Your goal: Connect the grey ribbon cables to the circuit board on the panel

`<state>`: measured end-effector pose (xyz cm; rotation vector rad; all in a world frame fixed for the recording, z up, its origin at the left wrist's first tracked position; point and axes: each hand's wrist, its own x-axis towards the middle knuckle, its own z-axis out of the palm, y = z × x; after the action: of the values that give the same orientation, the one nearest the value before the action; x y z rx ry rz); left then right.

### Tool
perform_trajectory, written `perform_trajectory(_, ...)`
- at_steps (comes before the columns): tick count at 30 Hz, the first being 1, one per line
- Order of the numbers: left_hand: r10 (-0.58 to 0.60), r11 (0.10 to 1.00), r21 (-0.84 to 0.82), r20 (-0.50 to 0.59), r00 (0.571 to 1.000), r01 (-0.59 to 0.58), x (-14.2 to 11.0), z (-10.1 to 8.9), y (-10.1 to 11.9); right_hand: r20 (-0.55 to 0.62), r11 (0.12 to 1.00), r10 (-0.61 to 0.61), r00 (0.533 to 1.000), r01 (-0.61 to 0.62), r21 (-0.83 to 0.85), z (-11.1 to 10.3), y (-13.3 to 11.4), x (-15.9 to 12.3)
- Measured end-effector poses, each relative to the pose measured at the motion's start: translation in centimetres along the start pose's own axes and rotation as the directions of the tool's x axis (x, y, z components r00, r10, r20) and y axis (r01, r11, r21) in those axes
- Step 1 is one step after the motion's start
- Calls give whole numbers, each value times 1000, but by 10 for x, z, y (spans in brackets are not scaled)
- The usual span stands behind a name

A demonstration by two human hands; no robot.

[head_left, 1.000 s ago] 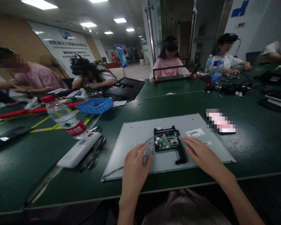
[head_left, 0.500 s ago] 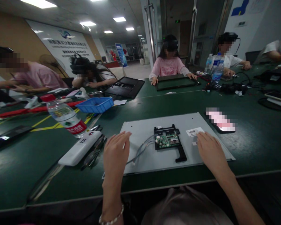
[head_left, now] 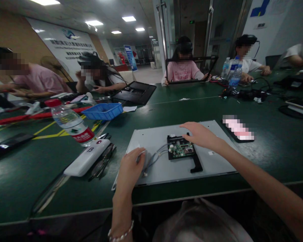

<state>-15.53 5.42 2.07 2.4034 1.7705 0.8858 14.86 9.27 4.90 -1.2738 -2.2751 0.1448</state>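
A flat grey metal panel (head_left: pixel 156 174) lies on the table before me. On it sits a green circuit board (head_left: pixel 180 150) in a black plastic bracket (head_left: pixel 197 164), with thin grey cables (head_left: pixel 155 156) running off to the left. My left hand (head_left: pixel 131 166) is over the panel's left part, close to the cables. Its fingers are bent, with a gap between thumb and forefinger; I make out nothing held. My right hand (head_left: pixel 203 135) reaches across the panel above the bracket's upper right corner, fingers stretched out and thumb apart, holding nothing. Whether it touches the bracket is unclear.
Left of the panel are a white power bank (head_left: pixel 87 158), dark-framed glasses (head_left: pixel 103 163), a water bottle (head_left: pixel 75 126) and a blue tray (head_left: pixel 103 111). A phone (head_left: pixel 238 129) lies to the right. Across the table a person holds up a black frame (head_left: pixel 192 80); other people sit around.
My right hand has moved left and away from me, from the panel's right side to above the bracket. My left hand has shifted slightly right. The person opposite has raised the black frame.
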Motion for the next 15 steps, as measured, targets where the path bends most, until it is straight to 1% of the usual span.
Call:
perform_trajectory(2,8,1000,-10,-8,1000,-8,0,2,-1,89,998,-59,994,57,20,13,9,17)
perform_trajectory(4,10,1000,-13,-3,1000,-10,-1,3,-2,140,995,-91,986,85,46,28,14,29)
perform_trajectory(6,15,1000,-5,9,1000,-15,-2,2,-2,166,995,-89,982,80,57,41,13,37)
perform_trajectory(8,2,1000,16,-3,1000,-2,-3,2,-3,178,997,-67,982,61,39,49,11,42)
perform_trajectory(12,-53,997,42,-94,994,57,-3,0,-4,168,999,-45,985,48,-14,51,11,46)
perform_trajectory(15,-57,997,53,-104,993,63,-1,0,-2,154,998,-62,986,63,-1,47,15,46)
